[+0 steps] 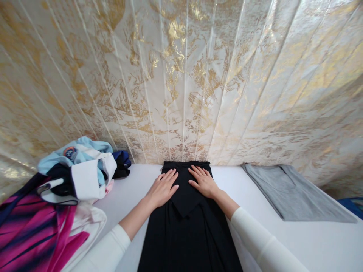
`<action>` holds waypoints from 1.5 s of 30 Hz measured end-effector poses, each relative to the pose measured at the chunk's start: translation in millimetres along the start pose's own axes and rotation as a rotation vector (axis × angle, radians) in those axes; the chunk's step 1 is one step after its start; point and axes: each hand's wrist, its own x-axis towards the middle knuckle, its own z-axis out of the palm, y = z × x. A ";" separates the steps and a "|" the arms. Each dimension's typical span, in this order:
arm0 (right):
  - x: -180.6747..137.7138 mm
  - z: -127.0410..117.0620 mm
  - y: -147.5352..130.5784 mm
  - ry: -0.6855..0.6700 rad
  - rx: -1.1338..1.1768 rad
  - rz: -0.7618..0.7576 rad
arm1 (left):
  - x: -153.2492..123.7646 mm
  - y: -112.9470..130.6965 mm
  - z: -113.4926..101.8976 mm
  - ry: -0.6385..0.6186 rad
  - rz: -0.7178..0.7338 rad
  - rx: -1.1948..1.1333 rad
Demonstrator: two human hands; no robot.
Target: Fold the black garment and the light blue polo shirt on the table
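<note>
Bare left hand [162,190], bare right hand [203,182], white long sleeves, prob. knit

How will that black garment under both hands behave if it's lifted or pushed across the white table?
Probably floppy: the black garment lies flat with a soft folded flap under the left hand and right hand, so it would likely droop and unfold when lifted. It looks thin, likely light. Pushed on the smooth table, it may slide or bunch rather than move as one.

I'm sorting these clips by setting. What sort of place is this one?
Probably a home or small workroom set up for folding laundry: a white table against a gold-patterned curtain, a heap of mixed clothes, a folded grey garment, and both hands flat on a black garment.
</note>
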 end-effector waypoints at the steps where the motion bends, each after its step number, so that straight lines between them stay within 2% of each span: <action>1: 0.4 0.2 0.4 0.003 -0.003 -0.001 | 0.5 -0.3 0.5 0.000 -0.002 0.001; 6: 1.9 2.0 -0.5 0.003 0.007 0.005 | 1.7 4.6 -0.4 0.002 -0.017 0.011; 10: -5.2 -4.4 -1.7 -0.012 0.094 0.020 | -5.3 19.0 -10.7 0.004 -0.011 0.001; 15: -44.4 -15.2 -15.1 0.030 0.174 -0.005 | -28.1 37.6 -22.5 -0.071 0.071 -0.122; 21: -86.1 0.8 -37.3 0.077 0.091 0.015 | -44.7 48.5 -10.7 -0.051 0.092 -0.110; 26: -83.3 3.3 -42.6 0.053 0.031 0.049 | -40.6 49.4 -6.2 -0.005 0.106 -0.087; 31: -84.2 -9.4 -38.8 0.069 0.087 0.044 | -45.7 54.9 -23.4 0.056 0.059 -0.116; 33: -100.1 -14.8 -39.2 0.118 0.126 0.047 | -65.5 63.0 -36.6 0.106 0.026 -0.122; 36: -148.6 -20.2 -50.8 0.168 0.144 0.022 | -119.6 80.7 -54.9 0.108 0.015 -0.110; 39: -211.8 -18.5 -75.2 0.120 0.170 -0.010 | -182.7 97.8 -59.3 0.075 0.044 -0.084; 41: -248.0 -14.7 -93.0 0.060 0.207 -0.061 | -213.9 107.2 -55.4 0.047 0.088 -0.078; 43: -272.9 -12.5 -107.9 -0.003 0.248 -0.141 | -229.0 117.2 -52.2 0.015 0.126 -0.087; 45: -285.7 -14.2 -117.9 -0.036 0.294 -0.185 | -228.1 130.5 -54.7 -0.001 0.130 -0.110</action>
